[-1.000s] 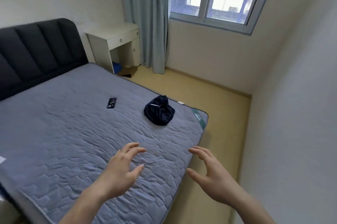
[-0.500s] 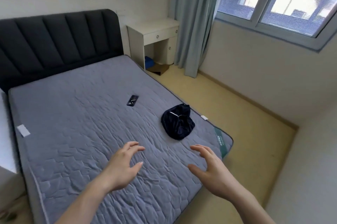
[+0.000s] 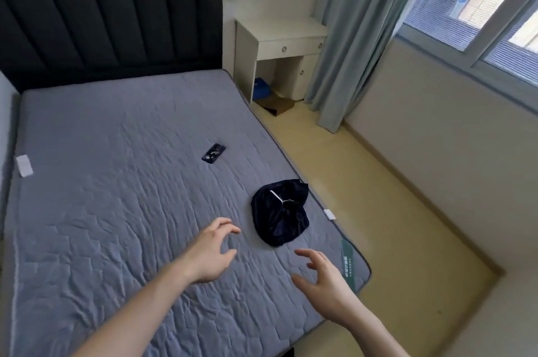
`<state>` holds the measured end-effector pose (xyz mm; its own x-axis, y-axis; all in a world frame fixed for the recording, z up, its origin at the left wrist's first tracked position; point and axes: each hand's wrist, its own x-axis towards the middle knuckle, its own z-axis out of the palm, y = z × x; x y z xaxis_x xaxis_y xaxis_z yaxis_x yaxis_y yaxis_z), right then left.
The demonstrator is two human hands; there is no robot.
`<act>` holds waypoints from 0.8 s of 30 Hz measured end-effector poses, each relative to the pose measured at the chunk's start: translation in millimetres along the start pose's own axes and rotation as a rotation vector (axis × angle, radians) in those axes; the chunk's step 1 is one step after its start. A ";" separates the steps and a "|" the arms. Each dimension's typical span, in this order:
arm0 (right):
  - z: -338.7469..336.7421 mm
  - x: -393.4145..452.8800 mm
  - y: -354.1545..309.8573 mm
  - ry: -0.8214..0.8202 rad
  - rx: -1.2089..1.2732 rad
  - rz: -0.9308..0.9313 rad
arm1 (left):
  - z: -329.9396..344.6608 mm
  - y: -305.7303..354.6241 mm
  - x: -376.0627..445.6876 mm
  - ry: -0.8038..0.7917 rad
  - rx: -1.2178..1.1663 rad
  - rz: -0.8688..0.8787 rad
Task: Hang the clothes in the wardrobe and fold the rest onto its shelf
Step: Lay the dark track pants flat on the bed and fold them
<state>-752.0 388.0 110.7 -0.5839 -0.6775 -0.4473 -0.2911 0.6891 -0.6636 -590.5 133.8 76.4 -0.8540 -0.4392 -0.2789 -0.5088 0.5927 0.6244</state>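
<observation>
A crumpled dark navy garment lay on the quilted grey mattress, close to its right edge and near the foot corner. Farther up the bed, a small black phone lay flat, well apart from the garment. Both hands hovered above the mattress just short of the garment, holding nothing: the left hand with fingers loosely curved, the right hand with fingers spread. Nothing lay between them and the cloth. A padded dark headboard closed the far end; a white nightstand stood beside it, next to a pale green curtain. Bare yellow floor ran along the right side below the window
</observation>
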 end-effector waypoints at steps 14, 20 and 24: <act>21.0 274.0 112.6 -0.229 -0.122 0.120 | 119.9 -87.3 121.7 -0.023 -0.077 -0.452; 101.9 404.0 205.1 -0.218 -0.248 0.156 | 228.1 -186.1 194.1 -0.100 -0.066 -0.553; 147.9 464.1 261.0 -0.242 -0.435 0.103 | 285.6 -236.0 216.9 -0.095 -0.051 -0.564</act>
<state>-987.0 215.4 -358.8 -0.4493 -0.6050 -0.6574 -0.5596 0.7642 -0.3208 -686.8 91.5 -339.8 -0.4588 -0.6141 -0.6422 -0.8849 0.2498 0.3932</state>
